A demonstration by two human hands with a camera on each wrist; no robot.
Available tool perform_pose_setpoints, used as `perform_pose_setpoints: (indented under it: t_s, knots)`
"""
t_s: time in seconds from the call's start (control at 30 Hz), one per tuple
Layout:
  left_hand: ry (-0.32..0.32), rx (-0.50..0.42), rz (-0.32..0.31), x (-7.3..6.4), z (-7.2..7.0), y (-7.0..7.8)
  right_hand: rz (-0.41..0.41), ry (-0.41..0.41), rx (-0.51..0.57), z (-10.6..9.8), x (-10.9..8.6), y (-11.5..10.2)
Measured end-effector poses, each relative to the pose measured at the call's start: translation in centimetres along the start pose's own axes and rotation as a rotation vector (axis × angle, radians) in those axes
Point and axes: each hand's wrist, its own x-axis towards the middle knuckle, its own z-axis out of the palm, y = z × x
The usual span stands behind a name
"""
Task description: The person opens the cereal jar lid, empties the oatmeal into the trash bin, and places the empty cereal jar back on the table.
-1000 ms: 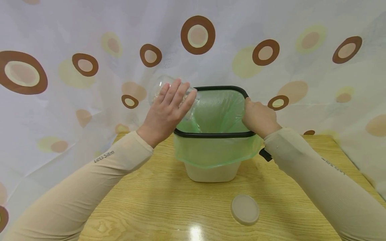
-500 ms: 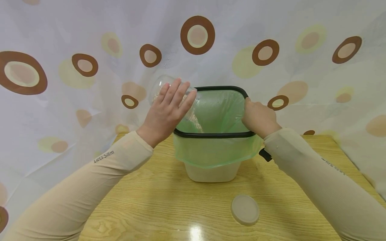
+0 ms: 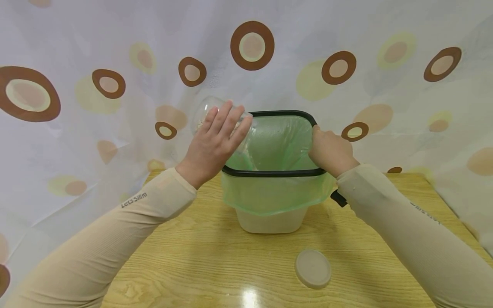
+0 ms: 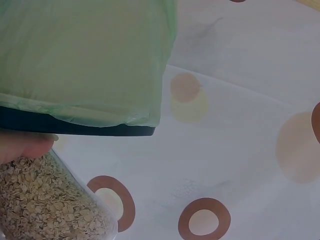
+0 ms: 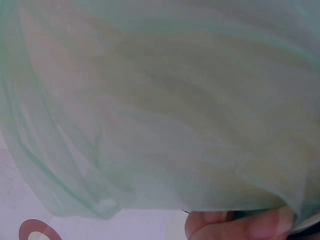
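A: Arm pose?
B: Both reached forward in pale sleeves (image 3: 115, 231) and converged on the bin (image 3: 269, 223). The left forearm slanted inward, back of the left hand (image 3: 213, 147) toward the head camera. The right forearm angled in from the other side.
A: State of the hands?
B: Left: fingers slightly spread but wrapped over a clear jar (image 3: 201, 112). Right hand (image 3: 332, 149): fingers closed on the right side of the black rim (image 3: 275, 173), bag edge beside them in the right wrist view.
A: Jar's position?
B: Tilted at the bin's left edge, its lower end over the opening. Pale flakes (image 4: 40, 202) showed through its wall in the left wrist view.
A: Farther out?
B: A green bag (image 3: 277, 196) lined the bin, its skirt folded over the outside below the rim. The bin stood upright on a wood-grain surface (image 3: 185, 265). A round lid (image 3: 313, 268) lay nearer the person, apart from the bin. Behind hung a pale sheet (image 3: 154, 25) patterned with brown rings.
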Motion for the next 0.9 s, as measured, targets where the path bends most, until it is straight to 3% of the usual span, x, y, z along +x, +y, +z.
perform_pose_setpoints:
  t_s: [0.27, 0.9]
  knots:
    - [-0.023, 0.016, 0.010, -0.08, -0.11, 0.06, 0.000, 0.011, -0.001, 0.07, 0.02, -0.01]
    - [-0.012, 0.022, 0.019, -0.06, 0.14, -0.04, -0.008, 0.002, 0.008, -0.13, -0.07, 0.04]
